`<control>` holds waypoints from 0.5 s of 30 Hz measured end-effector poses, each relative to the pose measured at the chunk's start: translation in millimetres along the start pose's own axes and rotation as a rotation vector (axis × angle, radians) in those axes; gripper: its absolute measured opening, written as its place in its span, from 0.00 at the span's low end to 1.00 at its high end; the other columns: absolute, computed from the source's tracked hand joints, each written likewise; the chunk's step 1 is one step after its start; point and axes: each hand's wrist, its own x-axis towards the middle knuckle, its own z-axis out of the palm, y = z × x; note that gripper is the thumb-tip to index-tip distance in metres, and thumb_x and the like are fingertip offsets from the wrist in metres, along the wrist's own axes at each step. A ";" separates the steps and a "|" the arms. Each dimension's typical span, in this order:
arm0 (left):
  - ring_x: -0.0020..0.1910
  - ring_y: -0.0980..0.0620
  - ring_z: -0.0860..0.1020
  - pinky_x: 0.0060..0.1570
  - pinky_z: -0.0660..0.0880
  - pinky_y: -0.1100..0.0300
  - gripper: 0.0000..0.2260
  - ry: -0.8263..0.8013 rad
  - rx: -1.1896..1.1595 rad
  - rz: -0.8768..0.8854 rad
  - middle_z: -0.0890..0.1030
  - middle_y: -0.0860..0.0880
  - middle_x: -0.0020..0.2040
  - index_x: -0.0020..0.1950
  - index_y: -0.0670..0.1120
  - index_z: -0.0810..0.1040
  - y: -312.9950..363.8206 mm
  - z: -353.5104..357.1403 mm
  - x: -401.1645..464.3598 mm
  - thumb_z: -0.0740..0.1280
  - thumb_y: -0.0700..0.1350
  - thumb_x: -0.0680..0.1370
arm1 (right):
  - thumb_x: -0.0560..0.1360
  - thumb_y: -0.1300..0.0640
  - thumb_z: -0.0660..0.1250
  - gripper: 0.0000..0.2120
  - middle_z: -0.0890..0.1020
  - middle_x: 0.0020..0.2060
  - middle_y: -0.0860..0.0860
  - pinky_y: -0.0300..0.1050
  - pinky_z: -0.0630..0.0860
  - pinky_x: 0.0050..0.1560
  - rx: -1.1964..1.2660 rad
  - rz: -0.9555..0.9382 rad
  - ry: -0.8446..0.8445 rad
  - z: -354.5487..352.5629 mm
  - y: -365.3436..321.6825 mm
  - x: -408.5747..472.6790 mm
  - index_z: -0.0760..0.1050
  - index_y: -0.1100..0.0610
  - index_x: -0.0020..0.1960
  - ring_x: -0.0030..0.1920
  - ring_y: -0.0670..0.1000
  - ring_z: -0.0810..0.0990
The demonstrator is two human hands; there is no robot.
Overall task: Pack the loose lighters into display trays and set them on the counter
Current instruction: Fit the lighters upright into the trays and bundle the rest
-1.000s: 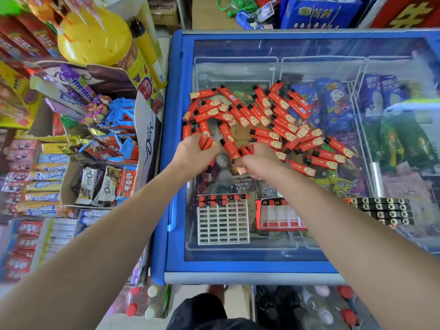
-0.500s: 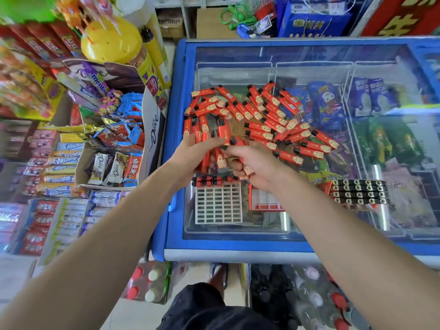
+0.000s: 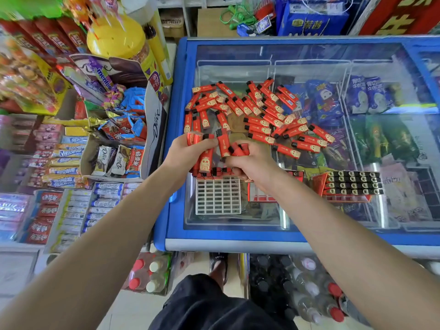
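Note:
A heap of loose red lighters (image 3: 262, 113) lies on the glass lid of a blue freezer (image 3: 238, 236). My left hand (image 3: 183, 153) grips a bunch of red lighters (image 3: 205, 156), held over the far row of a white grid tray (image 3: 217, 196). My right hand (image 3: 252, 163) grips several more red lighters (image 3: 235, 148) right beside it. The tray's far row holds a line of lighters, black caps up; its other cells stand bare. To the right sit a red display box (image 3: 262, 198) and a red tray filled with black-topped lighters (image 3: 352, 183).
A Dove chocolate carton (image 3: 154, 132) and racks of sweets crowd the left side of the freezer. Crates of bottled drinks (image 3: 309, 294) stand on the floor below the freezer's front edge. A yellow jar (image 3: 116, 36) stands at the back left.
Both hands lifted handfuls of lighters from the heap and drew them back towards me, over the white tray's far row. The camera view shifted slightly.

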 end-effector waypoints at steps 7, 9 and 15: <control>0.39 0.52 0.84 0.41 0.80 0.56 0.12 -0.046 0.090 0.079 0.84 0.50 0.38 0.48 0.46 0.80 1.8 -7.0 -6.0 0.81 0.44 0.71 | 0.70 0.64 0.78 0.11 0.75 0.26 0.45 0.40 0.68 0.27 -0.174 0.016 -0.077 3.9 -3.3 -4.3 0.80 0.57 0.49 0.26 0.46 0.72; 0.40 0.50 0.85 0.43 0.81 0.55 0.12 -0.064 0.091 0.099 0.84 0.47 0.40 0.50 0.45 0.81 1.7 -7.8 -7.5 0.81 0.43 0.71 | 0.71 0.63 0.77 0.10 0.76 0.25 0.43 0.38 0.69 0.27 -0.183 0.025 -0.106 6.5 -4.7 -5.1 0.79 0.55 0.49 0.26 0.44 0.72; 0.35 0.56 0.82 0.37 0.79 0.62 0.09 -0.062 0.197 0.185 0.82 0.50 0.38 0.51 0.46 0.81 2.2 -8.5 -14.6 0.77 0.41 0.74 | 0.72 0.63 0.76 0.08 0.76 0.26 0.45 0.40 0.71 0.29 -0.277 -0.009 -0.102 11.6 -6.7 -6.8 0.78 0.54 0.43 0.27 0.45 0.74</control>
